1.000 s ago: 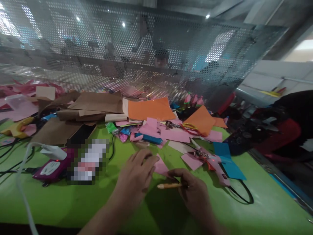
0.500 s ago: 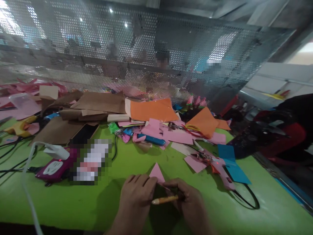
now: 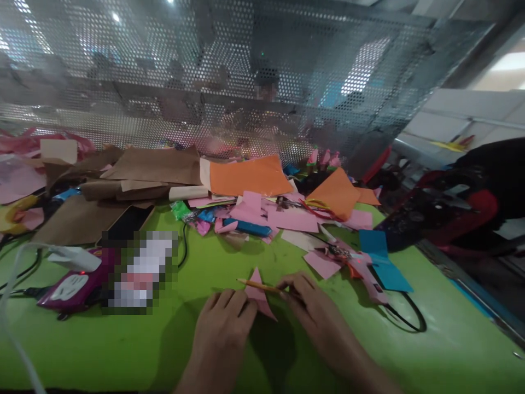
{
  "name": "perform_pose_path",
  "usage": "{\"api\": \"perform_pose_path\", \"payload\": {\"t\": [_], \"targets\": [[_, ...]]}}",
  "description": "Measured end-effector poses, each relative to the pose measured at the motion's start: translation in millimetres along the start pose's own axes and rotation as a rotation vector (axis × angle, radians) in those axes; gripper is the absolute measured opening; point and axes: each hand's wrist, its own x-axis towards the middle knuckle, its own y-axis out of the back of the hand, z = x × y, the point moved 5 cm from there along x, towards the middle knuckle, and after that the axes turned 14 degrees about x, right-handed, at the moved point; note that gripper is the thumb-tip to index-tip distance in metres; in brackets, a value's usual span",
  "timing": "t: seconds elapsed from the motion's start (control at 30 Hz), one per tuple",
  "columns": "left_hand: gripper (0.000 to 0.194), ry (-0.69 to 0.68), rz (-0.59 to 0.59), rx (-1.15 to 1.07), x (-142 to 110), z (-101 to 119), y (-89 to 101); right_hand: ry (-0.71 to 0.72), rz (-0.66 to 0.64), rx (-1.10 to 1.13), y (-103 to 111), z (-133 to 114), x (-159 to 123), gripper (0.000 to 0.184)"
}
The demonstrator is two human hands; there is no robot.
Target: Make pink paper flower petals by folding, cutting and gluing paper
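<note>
My left hand (image 3: 225, 323) is closed on the left edge of a small pink piece of paper (image 3: 259, 298), which comes to a point at its top. Between the fingers of my right hand (image 3: 309, 298) is a pencil (image 3: 258, 285), lying almost level, its tip pointing left across the paper. The fingertips of my left hand are partly hidden from the camera. Both hands are low over the green table (image 3: 205, 262).
A pink glue gun (image 3: 367, 276) lies to the right beside folded blue card (image 3: 385, 260). Left are a purple power strip (image 3: 71, 287) and a blurred-out phone-like item (image 3: 143, 268). Brown paper (image 3: 156, 164), orange paper (image 3: 250, 175) and pink scraps (image 3: 293, 220) pile up behind.
My right hand has come away from the pink paper and moved up and right, swinging the pencil over it. My left hand stays on the paper. The view has shifted slightly.
</note>
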Motion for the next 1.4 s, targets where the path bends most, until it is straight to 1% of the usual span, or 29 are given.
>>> {"api": "perform_pose_path", "payload": {"t": [0.07,0.13,0.2,0.3,0.43,0.5,0.6,0.7,0.97,1.1,1.13,1.27,1.4], "targets": [[0.029,-0.007,0.03,0.021,-1,2,2.6,0.008,-0.023,-0.041,-6,-3,2,0.015],[0.029,-0.012,0.001,0.045,-1,3,4.4,0.019,-0.054,-0.084,-11,-4,3,0.014],[0.024,-0.016,-0.027,0.075,1,2,6.6,0.041,-0.079,-0.118,-15,-5,3,0.01],[0.018,-0.024,-0.007,0.078,4,1,10.7,0.053,-0.101,-0.137,-17,-3,2,0.013],[0.02,-0.024,-0.022,-0.027,6,0,11.2,0.06,-0.108,-0.131,-16,-2,1,0.013],[0.025,-0.015,-0.032,-0.05,6,-1,11.0,0.074,-0.115,-0.131,-15,-2,0,0.014],[0.038,-0.041,-0.05,0.007,6,-1,9.6,0.102,-0.127,-0.132,-14,-1,-2,0.012],[0.035,-0.085,-0.065,0.057,5,0,6.9,0.133,-0.135,-0.126,-14,-1,-4,0.011],[0.028,-0.054,-0.084,-0.014,7,-2,7.1,0.171,-0.161,-0.124,-9,-2,-9,0.017],[0.028,-0.018,-0.088,-0.036,9,-2,9.8,0.154,-0.169,-0.119,-8,-2,-11,0.03],[0.028,-0.007,-0.084,-0.044,9,-2,10.4,0.145,-0.161,-0.118,-8,-2,-11,0.029],[0.025,0.005,-0.079,-0.065,10,-3,10.6,0.118,-0.104,-0.099,-9,-2,-7,0.007],[0.026,0.029,-0.112,-0.072,12,-4,9.1,0.105,-0.065,-0.082,-9,-4,-6,0.009]]}}
